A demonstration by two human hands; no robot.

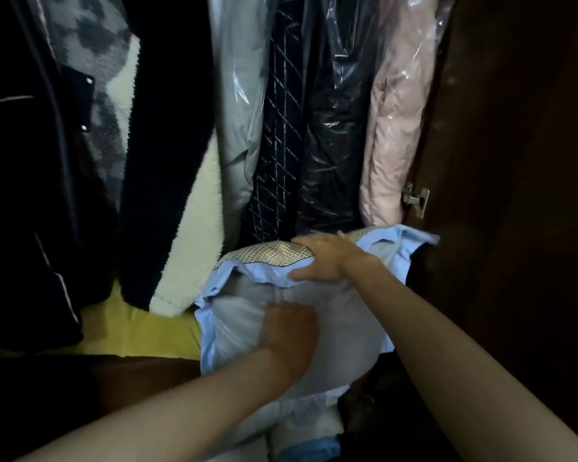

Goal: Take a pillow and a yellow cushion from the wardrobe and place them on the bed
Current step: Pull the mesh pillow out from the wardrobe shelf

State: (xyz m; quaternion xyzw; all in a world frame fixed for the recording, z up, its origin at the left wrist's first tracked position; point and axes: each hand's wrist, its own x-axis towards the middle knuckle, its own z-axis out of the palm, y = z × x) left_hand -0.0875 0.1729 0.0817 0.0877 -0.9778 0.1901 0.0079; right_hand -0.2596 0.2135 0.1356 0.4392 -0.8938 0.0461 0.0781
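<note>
Head view: your right hand (327,258) and left hand (289,335) clutch the soft pale-blue fabric pillow (344,328).
Yellow flat cushion (141,331): left of pillow.
Next: pull pillow clear.

Hanging clothes fill the view — a dark jacket (24,161) at nine o'clock, a plastic-covered pink garment (394,128) at two, a metal door hinge (416,198) just below it.

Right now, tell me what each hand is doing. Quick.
Left hand: closed, gripping the pillow's front face.
Right hand: closed on the pillow's top edge.
</note>
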